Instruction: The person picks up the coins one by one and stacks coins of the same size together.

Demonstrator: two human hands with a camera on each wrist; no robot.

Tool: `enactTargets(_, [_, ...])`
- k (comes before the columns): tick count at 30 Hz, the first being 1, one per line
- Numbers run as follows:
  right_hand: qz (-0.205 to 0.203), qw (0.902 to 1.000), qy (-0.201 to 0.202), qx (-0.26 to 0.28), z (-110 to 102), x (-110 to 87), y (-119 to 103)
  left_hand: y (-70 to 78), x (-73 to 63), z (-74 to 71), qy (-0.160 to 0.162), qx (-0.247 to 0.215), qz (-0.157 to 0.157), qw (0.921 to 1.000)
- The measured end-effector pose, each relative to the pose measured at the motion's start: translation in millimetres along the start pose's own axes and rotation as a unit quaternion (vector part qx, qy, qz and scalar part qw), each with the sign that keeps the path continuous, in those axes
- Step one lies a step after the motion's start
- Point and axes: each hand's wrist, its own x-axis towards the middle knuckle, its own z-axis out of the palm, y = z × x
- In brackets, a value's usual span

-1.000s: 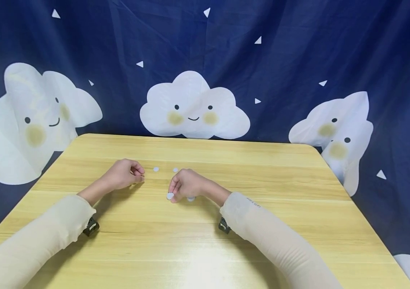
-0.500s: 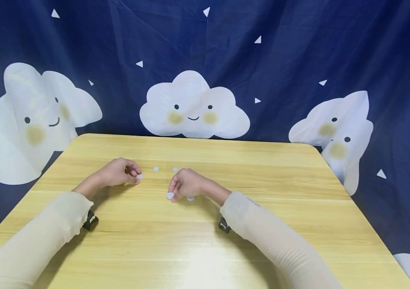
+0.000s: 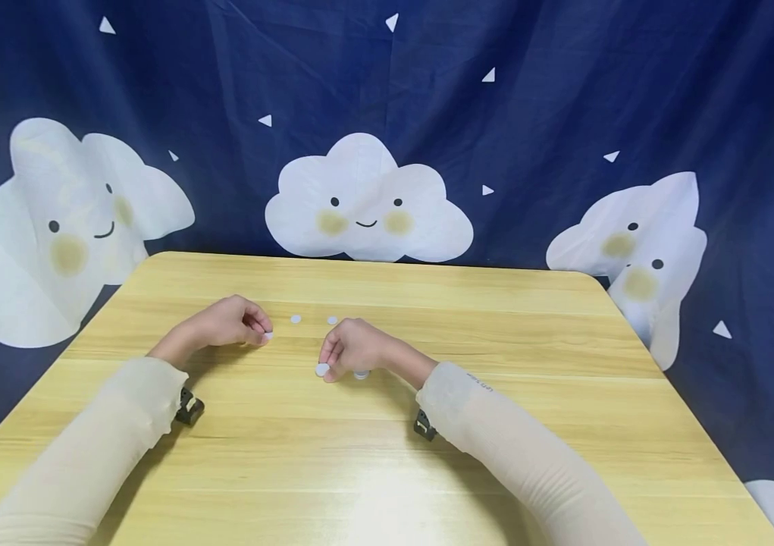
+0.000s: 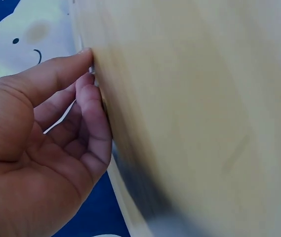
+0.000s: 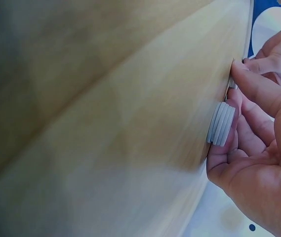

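In the head view my left hand pinches a small white disc between thumb and fingertips, close over the table. Only a sliver of that disc shows in the left wrist view. To its right, my right hand pinches another white disc low at the wood. A short stack of several white discs stands beside the right hand's curled fingers; in the head view the hand partly covers this stack. Two single discs lie flat farther back, one left and one right.
The light wooden table has rounded far corners. Behind it hangs a dark blue curtain printed with smiling white clouds. A black device sits under each pale sleeve, left and right.
The white disc in the left hand came into view at the fingertips as that hand drew slightly left, then shifted back right. The left forearm moved forward. The right hand has stayed in place.
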Motion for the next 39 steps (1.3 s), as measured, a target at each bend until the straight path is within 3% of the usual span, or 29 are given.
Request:
enactTargets(8, [-0.003, 1.0000, 0.000, 0.000, 0.1, 0.2, -0.8, 13.5, -5.6, 7.8, -0.038, -0.015, 0.023, 0.9989])
enactTargets(29, [-0.008, 0.9999, -0.010, -0.002, -1.4, 1.3, -1.1, 37.5, -14.6, 31.2, -0.094, 0.001, 0.068, 0.9932])
enactTargets(39, [-0.017, 0.9996, -0.019, -0.008, -3.3, 2.9, 2.3, 39.4, -12.9, 34.4, -0.099, 0.005, 0.071, 0.9925])
